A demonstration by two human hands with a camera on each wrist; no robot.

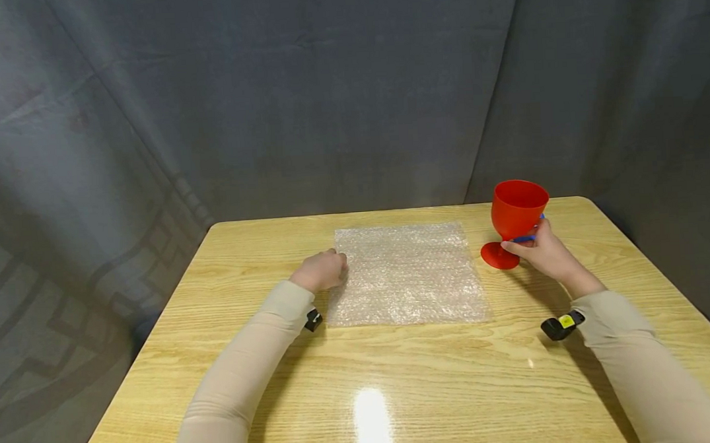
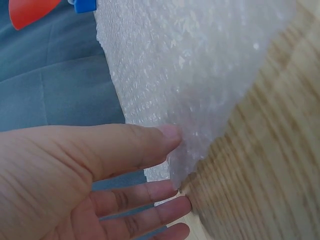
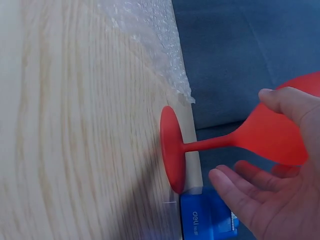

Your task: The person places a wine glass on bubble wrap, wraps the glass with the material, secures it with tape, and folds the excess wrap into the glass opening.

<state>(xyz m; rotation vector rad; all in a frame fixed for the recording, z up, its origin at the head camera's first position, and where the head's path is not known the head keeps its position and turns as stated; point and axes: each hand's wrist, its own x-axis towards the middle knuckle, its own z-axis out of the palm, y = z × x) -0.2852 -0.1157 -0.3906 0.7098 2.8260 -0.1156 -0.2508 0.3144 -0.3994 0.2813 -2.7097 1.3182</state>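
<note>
I had the right hand (image 1: 548,249) around the red cup (image 1: 514,216), which stood foot down on the right part of the desk (image 1: 445,376), near its back edge. In the right wrist view the thumb lay across the bowl and the fingers sat apart from it on the other side, loosely bent; I could not tell how firmly they touched. Just beside the cup's foot, partly behind the hand, was a blue box (image 3: 202,217) marked "deli".

My left hand (image 1: 321,270) was at the left edge of the bubble wrap (image 1: 407,275). The left wrist view gave me its thumb over the sheet near a corner, with the other fingers spread below and a gap between. The sheet lay flat over most of its area, left of the cup and apart from it. A grey curtain (image 1: 326,104) hung behind the desk.
</note>
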